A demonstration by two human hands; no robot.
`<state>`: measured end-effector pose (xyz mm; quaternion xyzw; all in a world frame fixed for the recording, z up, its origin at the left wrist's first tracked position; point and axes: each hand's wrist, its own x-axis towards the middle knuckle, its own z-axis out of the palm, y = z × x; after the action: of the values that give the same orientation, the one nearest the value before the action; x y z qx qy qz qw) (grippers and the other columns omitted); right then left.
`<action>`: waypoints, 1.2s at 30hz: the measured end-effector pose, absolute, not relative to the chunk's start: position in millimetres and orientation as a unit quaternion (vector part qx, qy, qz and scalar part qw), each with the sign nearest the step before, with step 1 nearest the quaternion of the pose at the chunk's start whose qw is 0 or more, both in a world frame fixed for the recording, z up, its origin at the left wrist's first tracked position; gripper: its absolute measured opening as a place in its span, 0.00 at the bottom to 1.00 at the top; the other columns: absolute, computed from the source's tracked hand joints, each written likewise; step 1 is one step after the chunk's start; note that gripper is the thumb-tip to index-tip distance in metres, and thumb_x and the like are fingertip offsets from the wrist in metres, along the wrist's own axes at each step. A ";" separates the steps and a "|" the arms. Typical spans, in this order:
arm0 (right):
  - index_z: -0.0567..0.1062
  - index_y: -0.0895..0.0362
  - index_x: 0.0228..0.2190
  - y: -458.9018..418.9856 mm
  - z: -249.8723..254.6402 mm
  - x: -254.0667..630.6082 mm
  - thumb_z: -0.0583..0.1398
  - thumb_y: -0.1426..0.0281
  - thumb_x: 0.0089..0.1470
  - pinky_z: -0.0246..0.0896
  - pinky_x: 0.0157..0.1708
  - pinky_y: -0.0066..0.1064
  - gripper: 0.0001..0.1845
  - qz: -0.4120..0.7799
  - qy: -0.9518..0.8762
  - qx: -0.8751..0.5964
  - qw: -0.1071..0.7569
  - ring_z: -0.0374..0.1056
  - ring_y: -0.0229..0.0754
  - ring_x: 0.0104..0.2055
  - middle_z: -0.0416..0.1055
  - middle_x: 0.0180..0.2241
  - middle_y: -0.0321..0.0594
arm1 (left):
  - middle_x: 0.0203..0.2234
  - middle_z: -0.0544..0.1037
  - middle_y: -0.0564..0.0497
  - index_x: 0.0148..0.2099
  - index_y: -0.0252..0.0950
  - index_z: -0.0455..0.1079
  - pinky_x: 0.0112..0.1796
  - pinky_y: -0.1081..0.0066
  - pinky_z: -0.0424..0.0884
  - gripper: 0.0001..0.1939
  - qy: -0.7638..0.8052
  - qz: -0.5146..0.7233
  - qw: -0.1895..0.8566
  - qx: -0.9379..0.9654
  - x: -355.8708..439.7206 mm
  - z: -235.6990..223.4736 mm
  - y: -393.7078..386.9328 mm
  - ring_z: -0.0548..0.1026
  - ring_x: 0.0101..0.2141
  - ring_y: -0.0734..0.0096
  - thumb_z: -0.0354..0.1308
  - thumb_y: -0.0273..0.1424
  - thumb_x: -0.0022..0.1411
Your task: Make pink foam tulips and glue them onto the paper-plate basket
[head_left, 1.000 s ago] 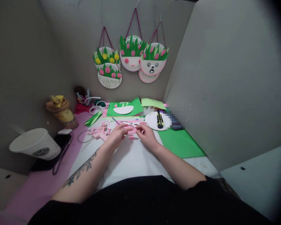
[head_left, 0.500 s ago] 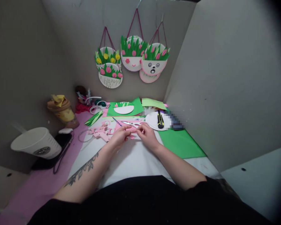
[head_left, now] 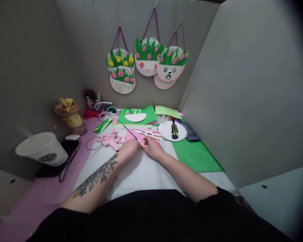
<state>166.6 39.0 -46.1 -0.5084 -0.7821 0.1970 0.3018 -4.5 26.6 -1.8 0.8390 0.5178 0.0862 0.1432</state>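
Note:
My left hand (head_left: 130, 148) is turned palm down, its fingers curled and closed at a small pink paper piece (head_left: 142, 146). From the other side, the bent fingers and thumb of my right hand (head_left: 153, 148) meet at the same piece, most of which is hidden. Just beyond the hands lie scissors with pink-and-white handles (head_left: 155, 135), a dark dotted pencil (head_left: 130, 131) and a pink paper sheet (head_left: 138, 135). A pink glue gun (head_left: 111, 144) rests left of my left hand, near pink paper offcuts (head_left: 113, 137).
A white paper plate (head_left: 165, 129) carries a yellow-black box cutter (head_left: 175, 129). Green paper (head_left: 194, 154) lies right, cut green leaves (head_left: 103, 125) left. A half plate with leaves (head_left: 135, 117) sits behind. Cups (head_left: 44, 148) stand left; decorated plates (head_left: 123, 82) hang on the wall.
My left hand has rolled over, its extended fingers now curled and facing down. Both hands have drawn slightly lower and closer together. The whole view has shifted a little.

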 end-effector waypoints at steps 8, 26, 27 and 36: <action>0.64 0.56 0.41 43.9 -48.2 163.1 0.55 0.79 0.45 0.51 0.26 0.27 0.19 0.233 -0.755 -0.548 0.273 0.65 0.39 0.28 0.68 0.25 0.33 | 0.37 0.78 0.44 0.39 0.42 0.79 0.36 0.69 0.66 0.14 0.518 0.079 0.153 0.838 -6.5 1.5 29.9 0.75 0.39 0.57 0.52 0.28 0.56; 0.64 0.55 0.42 33.0 -34.2 170.0 0.55 0.70 0.53 0.61 0.35 0.33 0.13 0.174 -0.758 -0.427 0.461 0.66 0.41 0.32 0.70 0.31 0.38 | 0.23 0.77 0.49 0.34 0.32 0.72 0.21 0.77 0.58 0.18 0.502 0.323 0.530 0.602 0.6 4.7 35.8 0.67 0.20 0.76 0.52 0.42 0.55; 0.65 0.55 0.42 32.1 -33.2 170.7 0.55 0.71 0.53 0.61 0.36 0.34 0.13 0.148 -0.773 -0.422 0.450 0.67 0.42 0.34 0.70 0.32 0.40 | 0.22 0.76 0.50 0.32 0.31 0.72 0.20 0.77 0.56 0.17 0.491 0.328 0.555 0.585 0.6 4.6 35.7 0.65 0.19 0.78 0.54 0.41 0.54; 0.71 0.55 0.36 28.6 -22.8 171.5 0.56 0.72 0.53 0.61 0.37 0.33 0.06 0.172 -0.759 -0.398 0.486 0.65 0.43 0.38 0.69 0.34 0.41 | 0.21 0.76 0.52 0.37 0.32 0.73 0.23 0.77 0.60 0.15 0.523 0.374 0.506 0.575 -1.0 6.0 37.0 0.70 0.22 0.75 0.62 0.33 0.45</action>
<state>171.5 28.6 -22.8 -0.3983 -0.7586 0.1717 0.4862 -1.0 37.0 6.0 0.5748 0.5226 0.3741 0.5065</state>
